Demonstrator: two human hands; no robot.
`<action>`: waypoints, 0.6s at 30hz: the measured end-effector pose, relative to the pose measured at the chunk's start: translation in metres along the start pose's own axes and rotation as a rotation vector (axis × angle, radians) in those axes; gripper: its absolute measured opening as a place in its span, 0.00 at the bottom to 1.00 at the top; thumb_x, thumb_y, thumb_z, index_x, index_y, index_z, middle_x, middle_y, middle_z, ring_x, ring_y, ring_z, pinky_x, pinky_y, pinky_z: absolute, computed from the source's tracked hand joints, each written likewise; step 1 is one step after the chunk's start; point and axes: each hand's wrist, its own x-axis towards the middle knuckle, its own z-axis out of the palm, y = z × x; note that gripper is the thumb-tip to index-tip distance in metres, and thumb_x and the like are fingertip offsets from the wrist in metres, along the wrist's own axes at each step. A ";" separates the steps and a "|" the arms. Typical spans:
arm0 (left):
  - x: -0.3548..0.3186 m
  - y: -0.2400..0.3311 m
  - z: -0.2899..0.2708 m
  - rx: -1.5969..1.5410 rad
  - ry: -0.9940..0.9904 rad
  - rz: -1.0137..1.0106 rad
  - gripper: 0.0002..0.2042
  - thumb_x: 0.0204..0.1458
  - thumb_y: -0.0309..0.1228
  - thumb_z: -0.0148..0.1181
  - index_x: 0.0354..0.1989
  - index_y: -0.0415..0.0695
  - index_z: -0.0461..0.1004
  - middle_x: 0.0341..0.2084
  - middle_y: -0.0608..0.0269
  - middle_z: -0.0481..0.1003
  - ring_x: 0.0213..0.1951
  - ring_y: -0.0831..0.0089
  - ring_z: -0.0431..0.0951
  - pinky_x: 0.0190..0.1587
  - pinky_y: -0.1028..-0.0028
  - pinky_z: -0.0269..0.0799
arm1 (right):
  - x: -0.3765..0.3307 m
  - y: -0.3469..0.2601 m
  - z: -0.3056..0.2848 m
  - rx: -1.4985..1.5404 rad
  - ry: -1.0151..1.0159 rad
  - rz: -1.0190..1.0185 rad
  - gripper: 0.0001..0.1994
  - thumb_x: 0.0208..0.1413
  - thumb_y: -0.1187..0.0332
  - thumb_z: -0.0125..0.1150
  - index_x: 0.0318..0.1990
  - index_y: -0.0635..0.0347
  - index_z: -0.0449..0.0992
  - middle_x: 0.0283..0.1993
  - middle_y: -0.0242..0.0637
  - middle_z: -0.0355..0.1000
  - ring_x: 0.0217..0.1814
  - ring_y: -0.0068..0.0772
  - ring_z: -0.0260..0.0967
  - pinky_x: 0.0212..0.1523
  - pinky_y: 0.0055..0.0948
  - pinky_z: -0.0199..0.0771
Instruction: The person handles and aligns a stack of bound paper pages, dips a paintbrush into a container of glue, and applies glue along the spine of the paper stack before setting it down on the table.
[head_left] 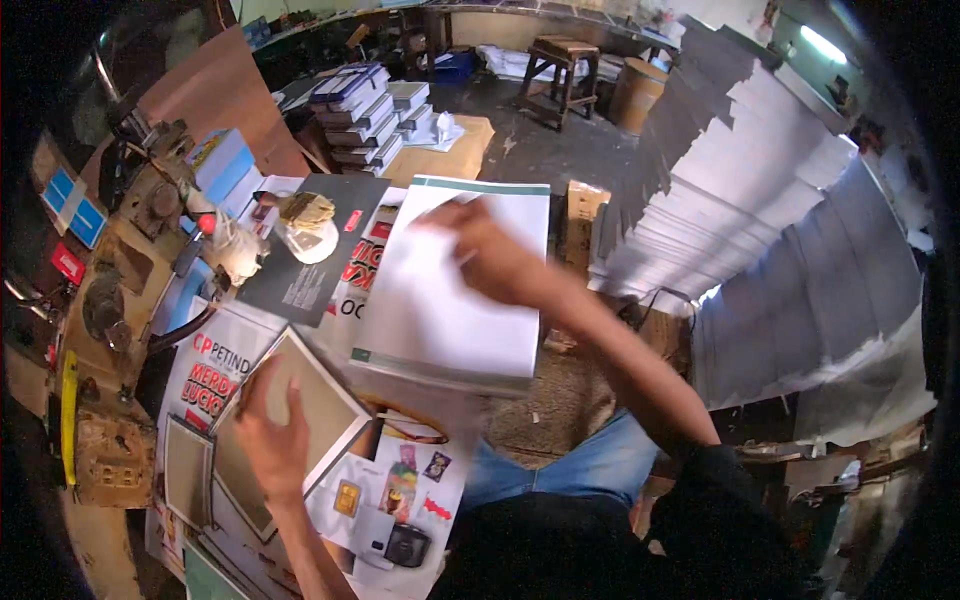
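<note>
White paper lies under the right hand (495,262), its fingers curled and pinching the top sheet of the paper stack (440,320) — a stack whose long axis runs away from the person. The left hand (272,440) rests flat, fingers spread, on a brown board (320,410) — just left of the stack.

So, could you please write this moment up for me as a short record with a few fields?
setting: cluttered workshop bench, seen from above
left hand: flat on a brown board with a pale border
right hand: on the top white sheet of a thick paper stack
under the board: printed posters
right side: tall fanned stacks of white sheets
background: wooden stool, piled books
</note>
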 end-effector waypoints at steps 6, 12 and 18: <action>0.007 0.095 0.069 -0.244 -0.145 0.281 0.12 0.49 0.25 0.65 0.44 0.41 0.78 0.41 0.55 0.75 0.46 0.58 0.74 0.51 0.63 0.69 | -0.050 0.183 -0.069 -0.580 0.122 0.152 0.47 0.42 0.73 0.65 0.71 0.25 0.54 0.75 0.52 0.41 0.72 0.64 0.43 0.67 0.63 0.51; 0.000 0.105 0.098 -0.262 -0.317 0.225 0.18 0.43 0.31 0.72 0.43 0.43 0.78 0.44 0.56 0.71 0.48 0.59 0.70 0.54 0.62 0.66 | -0.063 0.227 -0.056 -0.362 0.163 -0.080 0.39 0.51 0.77 0.53 0.70 0.27 0.59 0.77 0.40 0.44 0.73 0.54 0.43 0.73 0.54 0.36; 0.003 0.105 0.096 -0.193 -0.354 0.186 0.18 0.43 0.31 0.71 0.45 0.43 0.77 0.44 0.56 0.71 0.49 0.59 0.70 0.53 0.62 0.66 | -0.110 0.166 -0.008 -0.164 0.134 -0.015 0.29 0.54 0.64 0.45 0.66 0.34 0.67 0.76 0.30 0.48 0.78 0.49 0.34 0.74 0.55 0.28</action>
